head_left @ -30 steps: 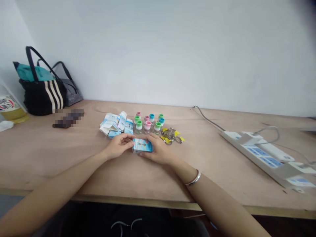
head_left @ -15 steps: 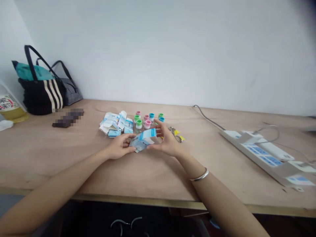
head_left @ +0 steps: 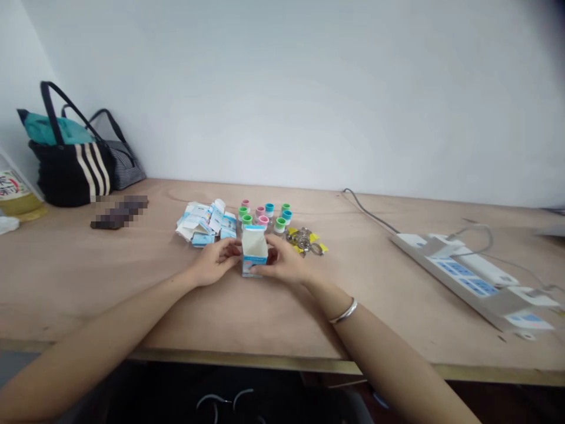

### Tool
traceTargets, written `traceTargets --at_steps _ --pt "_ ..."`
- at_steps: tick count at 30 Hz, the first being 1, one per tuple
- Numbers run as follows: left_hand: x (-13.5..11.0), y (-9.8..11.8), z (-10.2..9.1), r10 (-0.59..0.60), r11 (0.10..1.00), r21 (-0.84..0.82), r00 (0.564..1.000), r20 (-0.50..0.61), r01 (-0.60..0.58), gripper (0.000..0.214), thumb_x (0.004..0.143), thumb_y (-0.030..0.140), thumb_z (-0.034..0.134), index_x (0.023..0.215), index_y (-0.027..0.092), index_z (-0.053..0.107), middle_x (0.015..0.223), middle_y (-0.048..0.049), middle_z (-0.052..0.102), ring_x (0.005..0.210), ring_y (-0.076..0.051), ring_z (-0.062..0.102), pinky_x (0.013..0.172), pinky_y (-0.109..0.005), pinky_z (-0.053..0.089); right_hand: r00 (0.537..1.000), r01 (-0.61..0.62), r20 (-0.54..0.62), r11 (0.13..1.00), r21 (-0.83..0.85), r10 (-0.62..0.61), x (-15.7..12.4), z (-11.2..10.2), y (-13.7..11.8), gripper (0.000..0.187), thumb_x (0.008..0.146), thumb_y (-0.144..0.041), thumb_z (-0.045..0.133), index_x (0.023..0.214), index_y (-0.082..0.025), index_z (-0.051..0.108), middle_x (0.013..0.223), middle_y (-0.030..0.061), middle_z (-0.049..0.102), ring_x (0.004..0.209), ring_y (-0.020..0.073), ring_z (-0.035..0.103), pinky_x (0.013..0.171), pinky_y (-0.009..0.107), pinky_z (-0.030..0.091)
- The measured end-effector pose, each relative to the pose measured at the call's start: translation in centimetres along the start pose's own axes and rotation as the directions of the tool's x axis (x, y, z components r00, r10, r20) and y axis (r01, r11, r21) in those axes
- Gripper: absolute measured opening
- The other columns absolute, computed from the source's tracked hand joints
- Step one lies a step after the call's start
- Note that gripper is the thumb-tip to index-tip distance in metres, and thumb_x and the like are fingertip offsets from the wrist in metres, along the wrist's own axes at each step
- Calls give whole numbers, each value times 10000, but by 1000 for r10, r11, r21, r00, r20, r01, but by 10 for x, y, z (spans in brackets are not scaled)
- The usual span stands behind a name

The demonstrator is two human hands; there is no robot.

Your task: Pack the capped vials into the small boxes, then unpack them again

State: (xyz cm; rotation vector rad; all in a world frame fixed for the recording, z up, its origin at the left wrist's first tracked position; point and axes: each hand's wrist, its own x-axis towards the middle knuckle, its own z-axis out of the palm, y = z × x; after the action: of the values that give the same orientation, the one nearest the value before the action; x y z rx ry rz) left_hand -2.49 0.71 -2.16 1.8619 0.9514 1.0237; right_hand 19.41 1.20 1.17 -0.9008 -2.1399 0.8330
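Observation:
A small blue and white carton (head_left: 255, 259) stands upright on the table in front of me, its top open and its pale inside showing. My right hand (head_left: 282, 259) grips it from the right, thumb across the front and fingers around the side. On the other side, my left hand (head_left: 217, 262) has its bent fingertips against the carton's left edge. Just behind are several small clear bottles with green, pink and blue caps (head_left: 263, 221). Flattened blue and white cartons (head_left: 200, 221) lie in a pile beyond my left hand. Round metal pieces with yellow tabs (head_left: 303, 240) lie right of the bottles.
A white power strip (head_left: 468, 277) with plugs and a grey cable (head_left: 371, 209) lies on the right of the wooden table (head_left: 176, 318). At the left are a black striped bag (head_left: 73, 171), a bottle of yellow liquid (head_left: 20, 197) and a dark, partly blurred object (head_left: 119, 213).
The carton has turned from lying tilted between my hands to standing upright with its open top up. My right hand has moved left and down, closing around it.

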Motion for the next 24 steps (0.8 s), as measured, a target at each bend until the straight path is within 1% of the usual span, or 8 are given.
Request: traceTargets --at_steps 5,8,10,12,14,15,20,24 --pt "-2 1 0 -4 1000 18 999 36 4 332 793 191 534 1125 184 558 931 -64 650 918 -187 626 850 -370 514 999 -27 32 999 37 25 -1 -5 -3 556 608 -399 755 1073 -182 540 884 18 638 682 152 609 599 280 519" --pt "-5 -3 0 -10 998 55 1000 11 9 374 770 196 567 1144 183 557 955 -76 641 908 -185 628 828 -365 529 987 -25 -155 997 68 35 2 -17 -4 548 622 -413 742 1071 -198 512 918 32 636 702 165 610 609 298 520" --pt "-6 -5 0 11 998 59 1000 22 -12 371 762 209 588 1131 177 566 989 -86 629 920 -188 625 830 -367 532 913 -46 -403 998 50 62 5 -31 1 556 628 -434 726 1072 -203 485 950 50 629 712 169 601 605 304 515" --pt "-7 -5 0 42 996 73 998 51 -46 338 765 224 593 1098 170 582 1013 -92 618 938 -192 618 839 -375 533 760 -128 -644 992 -13 90 7 -48 11 554 622 -453 709 1050 -197 468 958 63 618 699 169 585 589 305 504" --pt "-7 -3 -1 68 991 109 994 87 -77 300 774 226 585 1068 168 594 1028 -92 605 946 -189 612 850 -375 531 605 -276 -790 958 -84 105 8 -65 26 532 609 -439 695 1015 -181 467 938 71 608 679 169 571 589 314 488" --pt "-7 -2 -1 77 987 129 992 104 -91 285 778 223 578 1057 170 598 1034 -91 598 946 -185 610 854 -371 530 568 -350 -814 931 -106 121 8 -73 35 500 608 -413 686 991 -171 474 927 73 604 664 166 566 599 318 481" --pt "-7 6 -3 108 972 189 982 157 -138 254 782 241 572 1027 186 608 1027 -76 581 936 -174 603 849 -351 532 501 -613 -833 775 -152 233 13 -98 69 444 612 -396 647 946 -148 492 916 90 602 742 199 574 663 327 455" --pt "-9 9 -3 124 951 259 976 179 -169 258 784 257 566 1032 196 601 1024 -65 579 904 -163 600 810 -321 535 511 -727 -813 644 -236 278 26 -99 78 511 596 -540 643 924 -172 508 897 92 621 853 255 584 731 366 432"
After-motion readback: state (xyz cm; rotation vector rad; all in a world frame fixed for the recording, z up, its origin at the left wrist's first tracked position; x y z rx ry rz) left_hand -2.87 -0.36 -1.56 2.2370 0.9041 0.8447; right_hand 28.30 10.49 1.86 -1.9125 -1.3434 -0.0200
